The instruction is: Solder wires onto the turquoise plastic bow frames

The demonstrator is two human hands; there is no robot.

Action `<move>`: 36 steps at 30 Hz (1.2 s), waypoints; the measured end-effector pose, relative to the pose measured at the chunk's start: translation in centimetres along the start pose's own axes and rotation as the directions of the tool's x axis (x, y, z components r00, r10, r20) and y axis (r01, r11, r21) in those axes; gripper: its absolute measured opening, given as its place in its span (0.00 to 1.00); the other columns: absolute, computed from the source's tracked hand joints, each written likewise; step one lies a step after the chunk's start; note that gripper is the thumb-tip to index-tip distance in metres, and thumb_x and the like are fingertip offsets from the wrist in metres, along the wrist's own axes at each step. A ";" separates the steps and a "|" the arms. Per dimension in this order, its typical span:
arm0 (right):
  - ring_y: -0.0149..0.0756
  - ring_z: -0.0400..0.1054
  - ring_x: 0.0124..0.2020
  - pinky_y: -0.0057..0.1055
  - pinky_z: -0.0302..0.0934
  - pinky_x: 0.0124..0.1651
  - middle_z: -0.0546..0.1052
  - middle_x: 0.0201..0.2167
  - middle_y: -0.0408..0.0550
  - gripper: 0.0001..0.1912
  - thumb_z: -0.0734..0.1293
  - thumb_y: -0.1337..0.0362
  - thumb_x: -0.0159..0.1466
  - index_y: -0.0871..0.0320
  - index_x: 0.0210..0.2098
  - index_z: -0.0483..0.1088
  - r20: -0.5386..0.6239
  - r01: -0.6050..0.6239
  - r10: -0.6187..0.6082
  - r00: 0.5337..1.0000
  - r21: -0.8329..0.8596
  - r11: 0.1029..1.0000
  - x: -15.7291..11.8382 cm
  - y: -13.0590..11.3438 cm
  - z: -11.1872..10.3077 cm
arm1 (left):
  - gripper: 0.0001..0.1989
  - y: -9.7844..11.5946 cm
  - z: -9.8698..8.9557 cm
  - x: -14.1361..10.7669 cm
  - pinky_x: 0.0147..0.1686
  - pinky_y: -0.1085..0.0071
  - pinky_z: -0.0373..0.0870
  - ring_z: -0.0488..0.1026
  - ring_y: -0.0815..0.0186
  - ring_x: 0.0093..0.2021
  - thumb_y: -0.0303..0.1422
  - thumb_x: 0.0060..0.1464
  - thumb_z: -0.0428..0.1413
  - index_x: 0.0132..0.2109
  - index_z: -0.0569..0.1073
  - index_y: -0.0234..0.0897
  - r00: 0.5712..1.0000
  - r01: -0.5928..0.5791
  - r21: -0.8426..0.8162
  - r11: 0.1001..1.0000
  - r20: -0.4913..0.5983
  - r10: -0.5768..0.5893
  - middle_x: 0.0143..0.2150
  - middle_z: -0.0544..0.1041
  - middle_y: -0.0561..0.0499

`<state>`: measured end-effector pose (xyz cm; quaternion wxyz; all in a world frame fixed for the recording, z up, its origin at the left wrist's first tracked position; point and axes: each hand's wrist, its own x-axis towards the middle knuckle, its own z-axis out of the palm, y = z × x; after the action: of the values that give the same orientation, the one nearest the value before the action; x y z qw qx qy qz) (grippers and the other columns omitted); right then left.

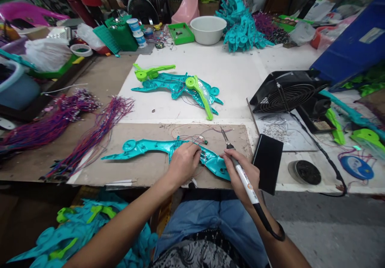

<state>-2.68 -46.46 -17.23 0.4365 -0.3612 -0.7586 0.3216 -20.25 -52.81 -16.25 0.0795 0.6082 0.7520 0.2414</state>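
Bow-shaped teal plastic shell (150, 144) is lying in the lower centre of the frame on a brown board (141, 131), its right end reaching the right hand (243, 174). That hand's fingers are grasping a soldering iron (246, 184) by its white handle, the tip pointing up the frame. The left hand (185, 160) is resting at the shell's middle, fingertips bunched; whether they are pinching a wire or only pressing, I cannot tell.

If the iron is running hot, its tip could be scorching the loose wires (197, 137) near it, or softening the plastic should the wrist dip. The left fingers are sitting close enough to risk a burn. The black cord (272, 230), looping by the right forearm, could be tugging the iron off line if it snags.

Counting: one iron is showing, and one shell is lying under the hands. One fitted shell (168, 83), upper centre, is carrying two lime-green levers (200, 91). Two wire bundles (100, 125) are spreading at left. One box fan (285, 95), one black slab (268, 164) and one round tin (306, 172) are standing or lying at right. The piled teal shells (240, 25), upper right of centre, are overlapping too much to count.
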 end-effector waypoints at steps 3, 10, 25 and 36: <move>0.33 0.76 0.35 0.28 0.70 0.43 0.80 0.35 0.45 0.09 0.65 0.68 0.64 0.54 0.44 0.72 0.029 0.068 -0.067 0.997 -0.015 0.998 0.5 0.1 0.6 | 0.07 -0.2 0.0 -0.1 0.37 0.71 0.66 0.71 0.65 0.35 0.26 0.59 0.51 0.34 0.73 0.36 0.999 0.027 -0.102 0.994 -0.029 -0.030 0.31 0.75 0.51; 0.34 0.72 0.39 0.29 0.66 0.43 0.77 0.38 0.47 0.09 0.63 0.69 0.64 0.55 0.44 0.70 0.189 0.134 -0.122 0.974 -0.057 0.989 1.4 -0.2 1.8 | 0.07 -0.7 -0.3 -0.6 0.39 0.70 0.66 0.71 0.64 0.37 0.27 0.59 0.51 0.36 0.73 0.36 1.000 0.005 -0.145 0.989 -0.028 -0.009 0.33 0.75 0.50; 0.35 0.72 0.39 0.32 0.67 0.44 0.77 0.38 0.47 0.12 0.61 0.70 0.65 0.54 0.47 0.70 0.259 0.200 -0.181 0.949 -0.048 0.979 0.9 0.2 2.7 | 0.07 -0.8 -0.6 -0.5 0.38 0.69 0.66 0.71 0.64 0.36 0.27 0.59 0.51 0.34 0.73 0.36 0.999 0.012 -0.069 0.998 0.040 -0.009 0.33 0.75 0.49; 0.35 0.71 0.40 0.33 0.67 0.44 0.77 0.38 0.47 0.11 0.62 0.70 0.65 0.54 0.45 0.71 0.252 0.208 -0.187 0.950 -0.059 0.976 0.5 -0.2 2.5 | 0.07 -0.9 -1.0 -0.8 0.40 0.67 0.67 0.70 0.63 0.37 0.26 0.58 0.51 0.34 0.72 0.35 0.995 -0.014 -0.101 0.995 0.096 0.024 0.34 0.75 0.48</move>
<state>-5.12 -46.56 -17.89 0.3538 -0.2592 -0.8519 0.2860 -21.23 -53.96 -15.94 0.1443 0.6216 0.7283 0.2498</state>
